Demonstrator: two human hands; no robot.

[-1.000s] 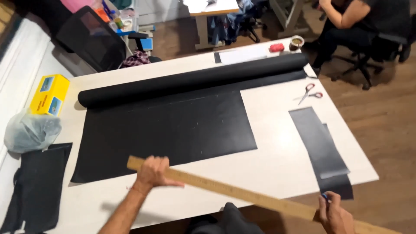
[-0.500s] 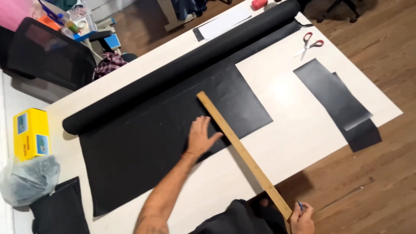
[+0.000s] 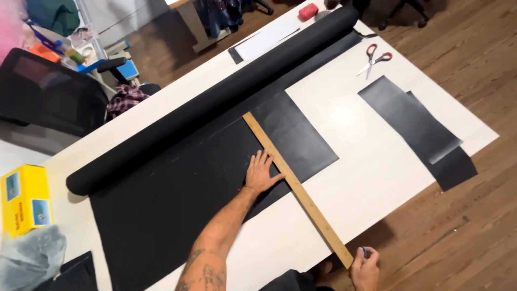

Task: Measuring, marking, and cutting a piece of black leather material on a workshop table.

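Note:
A long wooden ruler (image 3: 293, 186) lies across the unrolled black sheet (image 3: 177, 199), from the black roll (image 3: 215, 99) to past the table's near edge. My left hand (image 3: 262, 172) rests flat on the sheet with fingers spread, pressing against the ruler's left side. My right hand (image 3: 365, 268) grips the ruler's near end, which overhangs the white table (image 3: 366, 161); a small blue object shows between its fingers.
Red-handled scissors (image 3: 372, 58) lie at the far right. Two cut black strips (image 3: 417, 129) sit near the right corner. A yellow box (image 3: 24, 199) and a plastic bag (image 3: 29, 258) are at the left. A black chair (image 3: 51, 94) stands beyond the table.
The ruler swung from lying along the near edge to crossing the black sheet. My left hand moved forward onto the sheet beside it. My view turned and moved closer.

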